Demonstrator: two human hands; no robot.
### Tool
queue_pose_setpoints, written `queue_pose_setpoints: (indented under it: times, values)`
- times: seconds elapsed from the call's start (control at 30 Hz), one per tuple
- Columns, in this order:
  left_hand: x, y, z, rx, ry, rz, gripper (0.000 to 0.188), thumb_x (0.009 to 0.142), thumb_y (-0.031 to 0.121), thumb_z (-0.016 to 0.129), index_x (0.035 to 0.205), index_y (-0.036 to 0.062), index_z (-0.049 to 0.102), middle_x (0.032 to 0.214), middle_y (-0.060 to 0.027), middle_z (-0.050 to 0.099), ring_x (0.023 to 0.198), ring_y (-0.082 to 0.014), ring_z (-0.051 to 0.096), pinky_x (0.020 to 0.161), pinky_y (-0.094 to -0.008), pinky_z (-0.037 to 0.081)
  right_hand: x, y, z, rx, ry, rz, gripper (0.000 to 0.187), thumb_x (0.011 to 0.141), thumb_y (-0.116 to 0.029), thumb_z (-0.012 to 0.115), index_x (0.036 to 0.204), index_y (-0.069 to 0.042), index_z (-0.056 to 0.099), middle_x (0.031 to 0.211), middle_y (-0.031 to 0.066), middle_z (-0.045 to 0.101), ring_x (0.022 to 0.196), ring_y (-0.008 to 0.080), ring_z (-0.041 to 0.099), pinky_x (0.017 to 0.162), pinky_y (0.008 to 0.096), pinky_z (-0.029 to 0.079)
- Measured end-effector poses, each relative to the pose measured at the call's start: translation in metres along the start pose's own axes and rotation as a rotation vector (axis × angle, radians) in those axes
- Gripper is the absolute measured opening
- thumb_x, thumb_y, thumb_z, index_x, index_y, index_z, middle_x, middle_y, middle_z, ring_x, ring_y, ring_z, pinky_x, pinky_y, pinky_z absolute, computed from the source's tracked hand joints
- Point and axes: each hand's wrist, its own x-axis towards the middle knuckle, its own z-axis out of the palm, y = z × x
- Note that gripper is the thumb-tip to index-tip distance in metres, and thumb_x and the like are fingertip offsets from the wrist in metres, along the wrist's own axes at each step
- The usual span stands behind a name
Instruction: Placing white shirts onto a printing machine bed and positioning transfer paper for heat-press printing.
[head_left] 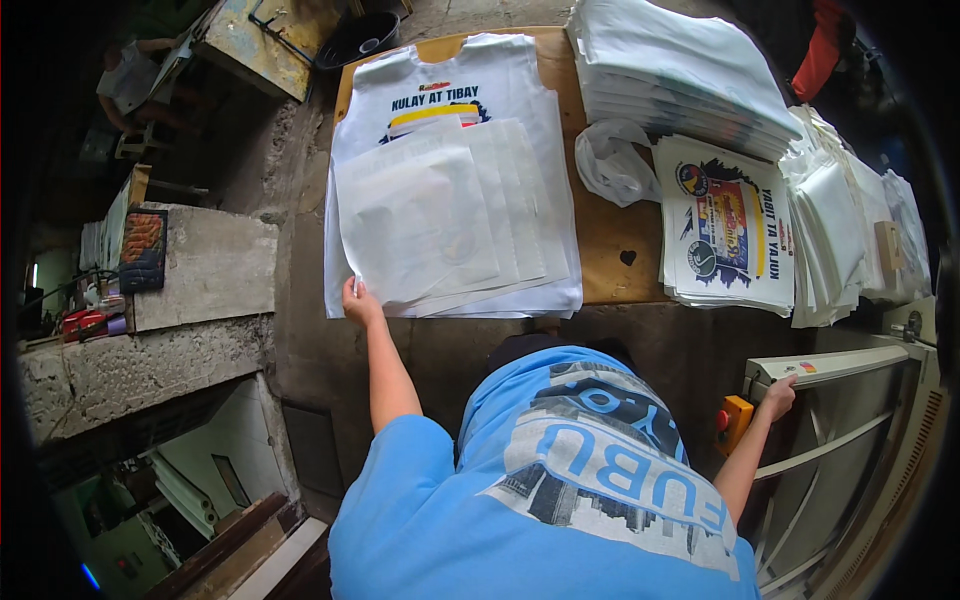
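Note:
My left hand (358, 300) is closed in a pinch on the lower left corner of a thin white paper sheet (415, 215). That sheet is the top one of several overlapping sheets. They lie over the lower part of a white sleeveless shirt (505, 75), spread flat with a printed design on its chest. Off to the right, my right hand (778, 397) grips the end of a cream-coloured bar (835, 366) on a large machine. Just left of that hand sits an orange box with a red button (734, 424).
The brown table (605, 265) bears a tall stack of white fabric (680, 70), a crumpled plastic bag (615, 165) and a pile of printed sheets (725, 225). More white stacks (825, 220) stand farther right. A rough concrete ledge (205, 265) is at the left.

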Motion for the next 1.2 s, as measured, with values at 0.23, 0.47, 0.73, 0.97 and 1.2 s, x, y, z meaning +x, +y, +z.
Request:
queue_pose_setpoints:
  times: [0.23, 0.47, 0.73, 0.97, 1.2]
  values:
    - [-0.003, 0.019, -0.001, 0.219, -0.067, -0.031, 0.023, 0.078, 0.009, 0.057, 0.1, 0.0046, 0.055, 0.095, -0.0122, 0.06, 0.083, -0.0263, 0.058, 0.071, -0.0354, 0.044, 0.002, 0.001, -0.003, -0.019, 0.001, 0.001, 0.069, 0.086, -0.052, 0.024, 0.092, 0.007, 0.06, 0.097, 0.0256, 0.057, 0.096, 0.0405, 0.052, 0.084, 0.0448, 0.04]
    - [-0.049, 0.105, 0.039, 0.347, -0.079, 0.528, 0.031, 0.074, 0.011, 0.059, 0.104, 0.0066, 0.05, 0.108, -0.011, 0.05, 0.101, -0.0299, 0.047, 0.083, -0.0412, 0.038, -0.014, -0.011, -0.013, -0.047, 0.002, 0.058, 0.069, 0.086, -0.051, 0.023, 0.087, 0.007, 0.061, 0.094, 0.0283, 0.056, 0.094, 0.0412, 0.052, 0.081, 0.0476, 0.042]
    - [-0.289, 0.269, 0.121, -0.287, -1.142, 1.275, 0.044, 0.068, 0.015, 0.065, 0.107, 0.0028, 0.05, 0.114, -0.0151, 0.048, 0.103, -0.0318, 0.047, 0.088, -0.0394, 0.037, -0.026, -0.022, -0.026, -0.006, 0.037, 0.06, 0.063, 0.087, -0.046, 0.026, 0.085, 0.006, 0.062, 0.09, 0.0255, 0.059, 0.088, 0.041, 0.055, 0.075, 0.0472, 0.045]
    - [-0.396, 0.257, 0.153, 0.084, -1.148, 1.778, 0.051, 0.077, 0.02, 0.054, 0.123, 0.0063, 0.038, 0.124, -0.0237, 0.038, 0.115, -0.0314, 0.04, 0.096, -0.0442, 0.03, -0.027, -0.025, -0.026, 0.021, 0.031, 0.064, 0.063, 0.087, -0.046, 0.025, 0.083, 0.004, 0.063, 0.086, 0.0242, 0.06, 0.084, 0.0402, 0.057, 0.072, 0.0469, 0.046]
    - [-0.386, 0.296, 0.147, 0.107, -1.441, 1.747, 0.022, 0.078, 0.012, 0.049, 0.098, 0.0061, 0.056, 0.093, -0.0196, 0.058, 0.089, -0.0306, 0.057, 0.078, -0.0415, 0.043, -0.028, -0.03, -0.036, 0.031, -0.01, 0.094, 0.062, 0.087, -0.045, 0.026, 0.083, 0.004, 0.063, 0.086, 0.0243, 0.06, 0.086, 0.0398, 0.056, 0.076, 0.045, 0.045]
